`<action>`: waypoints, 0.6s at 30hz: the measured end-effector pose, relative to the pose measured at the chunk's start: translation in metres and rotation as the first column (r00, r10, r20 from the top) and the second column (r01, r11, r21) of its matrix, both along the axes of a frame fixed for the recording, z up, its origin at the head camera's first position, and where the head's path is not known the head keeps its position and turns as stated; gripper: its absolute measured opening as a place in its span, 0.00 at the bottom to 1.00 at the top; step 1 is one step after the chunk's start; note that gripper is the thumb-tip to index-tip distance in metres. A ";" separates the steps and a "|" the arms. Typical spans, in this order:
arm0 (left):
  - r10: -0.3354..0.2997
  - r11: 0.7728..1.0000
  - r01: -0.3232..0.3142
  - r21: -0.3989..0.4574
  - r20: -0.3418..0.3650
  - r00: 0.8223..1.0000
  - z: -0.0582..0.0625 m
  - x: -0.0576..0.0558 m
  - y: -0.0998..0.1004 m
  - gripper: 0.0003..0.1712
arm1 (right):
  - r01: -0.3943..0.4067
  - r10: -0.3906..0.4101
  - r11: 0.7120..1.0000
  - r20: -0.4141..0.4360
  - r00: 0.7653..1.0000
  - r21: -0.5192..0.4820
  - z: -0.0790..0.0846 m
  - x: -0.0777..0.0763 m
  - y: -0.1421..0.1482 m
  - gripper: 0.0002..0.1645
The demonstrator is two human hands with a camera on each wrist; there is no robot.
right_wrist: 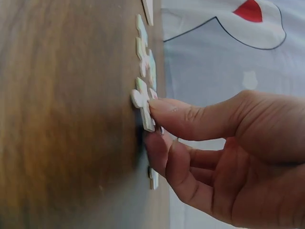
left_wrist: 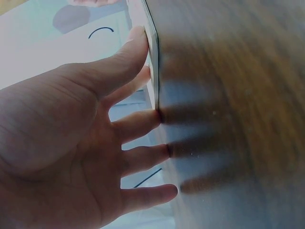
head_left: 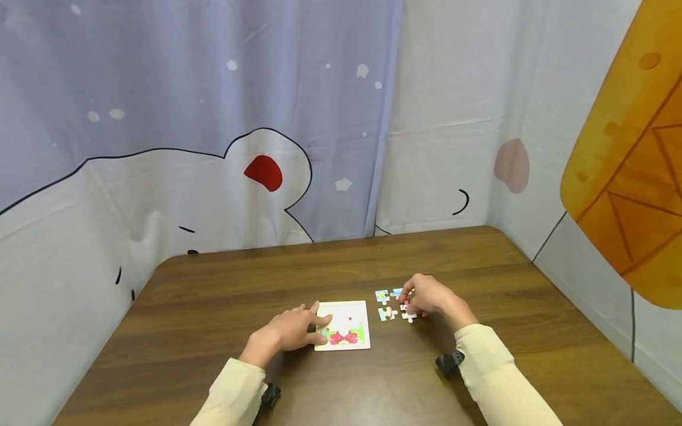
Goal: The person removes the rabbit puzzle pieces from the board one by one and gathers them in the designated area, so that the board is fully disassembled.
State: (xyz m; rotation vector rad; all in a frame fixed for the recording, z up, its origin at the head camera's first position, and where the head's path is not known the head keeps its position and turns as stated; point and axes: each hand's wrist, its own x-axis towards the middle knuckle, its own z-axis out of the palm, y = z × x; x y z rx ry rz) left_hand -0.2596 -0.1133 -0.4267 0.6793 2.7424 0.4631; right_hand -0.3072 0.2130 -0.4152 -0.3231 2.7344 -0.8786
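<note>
A white-framed jigsaw board (head_left: 358, 311) with a partly laid picture, pink shapes along its near side, lies flat on the table. My left hand (head_left: 290, 329) rests at its left edge, fingers spread and nearly straight; in the left wrist view the thumb (left_wrist: 136, 47) lies against the board's rim. To the right of the board, my right hand (head_left: 429, 297) pinches a jigsaw piece (right_wrist: 144, 109) between thumb and index finger, low over the table. Other loose pieces lie around it, among them a yellow-and-blue one (head_left: 382, 296) and a pale one (head_left: 386, 313).
The brown wooden table (head_left: 224, 290) reaches back to a printed curtain (head_left: 335, 118) that hangs along its far and right sides. In the right wrist view another piece (right_wrist: 153, 179) lies just past the fingertips. Each wrist wears a black strap (head_left: 450, 362).
</note>
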 end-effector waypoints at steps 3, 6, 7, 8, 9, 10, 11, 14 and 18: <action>-0.002 1.000 0.002 0.000 -0.003 1.000 0.001 0.000 0.000 0.31 | 0.002 -0.001 1.000 -0.029 1.000 0.014 -0.002 0.000 -0.003 0.16; 0.004 1.000 -0.004 -0.008 -0.003 1.000 0.001 0.000 0.001 0.31 | 0.002 -0.002 1.000 -0.048 0.999 0.020 -0.003 0.000 -0.007 0.15; 0.007 1.000 -0.007 -0.011 -0.002 1.000 0.001 0.000 0.001 0.31 | 0.001 0.000 1.000 -0.050 0.999 0.021 -0.003 -0.001 -0.007 0.15; 0.009 1.000 -0.009 -0.013 -0.001 1.000 0.001 0.000 0.001 0.31 | 0.001 0.000 1.000 -0.051 0.999 0.021 -0.004 -0.001 -0.008 0.15; 0.010 1.000 -0.010 -0.014 0.000 1.000 0.001 0.000 0.001 0.31 | 0.001 0.000 1.000 -0.055 0.998 0.022 -0.004 -0.001 -0.008 0.15; 0.011 1.000 -0.011 -0.013 0.002 1.000 0.001 0.000 0.001 0.31 | 0.000 0.001 1.000 -0.060 0.998 0.023 -0.004 -0.001 -0.009 0.15; 0.012 1.000 -0.012 -0.013 0.003 1.000 0.001 0.000 0.001 0.31 | -0.002 0.003 1.000 -0.064 0.998 0.024 -0.004 -0.001 -0.009 0.15; 0.011 1.000 -0.011 -0.008 0.006 1.000 0.002 0.001 0.001 0.31 | -0.007 0.009 1.000 -0.076 0.997 0.025 -0.004 -0.001 -0.009 0.15; 0.010 1.000 -0.010 -0.009 0.005 1.000 0.002 0.001 0.001 0.31 | -0.009 0.012 0.999 -0.085 0.996 0.040 -0.005 -0.001 -0.011 0.15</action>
